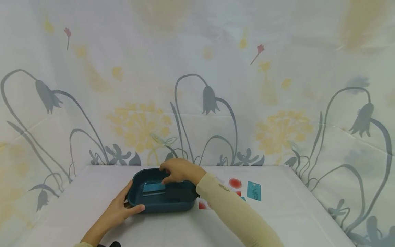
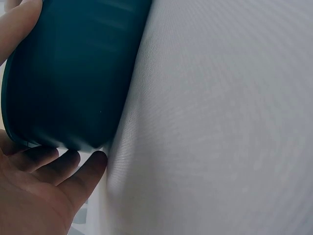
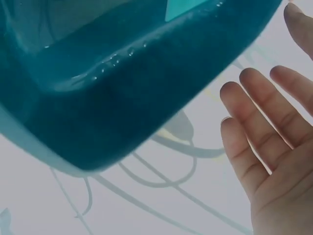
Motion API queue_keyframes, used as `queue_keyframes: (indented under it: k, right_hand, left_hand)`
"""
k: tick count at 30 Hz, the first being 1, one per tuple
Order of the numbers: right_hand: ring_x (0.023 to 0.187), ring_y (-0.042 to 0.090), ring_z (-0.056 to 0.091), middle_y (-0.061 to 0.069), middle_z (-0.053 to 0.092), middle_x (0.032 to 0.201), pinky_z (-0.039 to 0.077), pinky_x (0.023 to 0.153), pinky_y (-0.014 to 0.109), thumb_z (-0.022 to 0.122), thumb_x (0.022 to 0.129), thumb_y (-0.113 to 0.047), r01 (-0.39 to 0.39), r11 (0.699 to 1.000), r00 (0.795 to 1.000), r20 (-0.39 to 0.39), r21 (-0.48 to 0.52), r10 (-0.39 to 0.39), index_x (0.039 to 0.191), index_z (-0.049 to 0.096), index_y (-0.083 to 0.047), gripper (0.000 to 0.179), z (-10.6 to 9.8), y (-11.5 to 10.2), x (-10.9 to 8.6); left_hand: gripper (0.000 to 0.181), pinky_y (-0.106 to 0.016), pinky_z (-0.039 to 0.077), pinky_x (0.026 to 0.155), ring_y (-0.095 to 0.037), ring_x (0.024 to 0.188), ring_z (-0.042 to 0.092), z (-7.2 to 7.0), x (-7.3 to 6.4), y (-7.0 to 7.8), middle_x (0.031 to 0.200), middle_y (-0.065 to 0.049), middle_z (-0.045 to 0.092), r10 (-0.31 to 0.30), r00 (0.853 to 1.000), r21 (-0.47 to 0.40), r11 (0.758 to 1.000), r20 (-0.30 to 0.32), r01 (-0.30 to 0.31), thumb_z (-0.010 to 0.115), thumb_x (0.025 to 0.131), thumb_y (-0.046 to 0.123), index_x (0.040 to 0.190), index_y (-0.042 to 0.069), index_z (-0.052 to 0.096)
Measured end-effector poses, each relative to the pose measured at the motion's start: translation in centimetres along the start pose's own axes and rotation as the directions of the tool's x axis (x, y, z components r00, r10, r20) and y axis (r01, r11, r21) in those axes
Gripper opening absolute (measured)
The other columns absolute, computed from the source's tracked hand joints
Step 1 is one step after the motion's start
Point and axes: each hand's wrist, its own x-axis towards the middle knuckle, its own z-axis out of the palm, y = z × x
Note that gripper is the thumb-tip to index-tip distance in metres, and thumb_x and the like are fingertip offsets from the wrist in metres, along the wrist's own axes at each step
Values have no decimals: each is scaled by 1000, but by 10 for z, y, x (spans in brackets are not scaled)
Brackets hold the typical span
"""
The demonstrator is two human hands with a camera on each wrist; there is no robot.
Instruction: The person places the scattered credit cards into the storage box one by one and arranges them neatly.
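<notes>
A dark teal plastic basin with rounded corners stands on the white-covered table. A light blue card lies inside it, on the bottom. My left hand holds the basin's left end, thumb along the near wall and fingers round the end. In the left wrist view, those fingers bend against the outer wall. Above the basin's far rim is my right hand. In the right wrist view its fingers are spread and relaxed beside the basin rim, with nothing held.
Right of the basin, a teal card with VIP on it and a round red piece lie on the table. Several more red and white pieces are partly hidden by my right sleeve. A flower-patterned cloth hangs behind.
</notes>
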Motion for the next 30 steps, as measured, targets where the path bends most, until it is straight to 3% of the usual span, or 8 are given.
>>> queue_keyframes:
  k: [11, 30]
  right_hand:
    - [95, 9, 58, -7, 62, 107, 48, 84, 30, 66, 86, -50, 10, 1000, 998, -58, -14, -11, 132, 57, -21, 55, -4, 8, -31]
    - [95, 10, 58, -5, 63, 107, 49, 82, 30, 68, 86, -47, -52, 998, 985, -166, 23, 55, 126, 62, -16, 51, 11, 51, -106]
  left_hand:
    - [111, -54, 34, 104, -47, 136, 26, 1, 0, 0, 155, -27, 10, -25, 1000, -4, 1000, 2, 25, 77, 79, 40, 153, 0, 4]
    - [110, -55, 34, 104, -47, 136, 26, 0, 1, 1, 156, -26, 10, -28, 1000, 11, 1000, 9, 28, 76, 80, 42, 152, 0, 5]
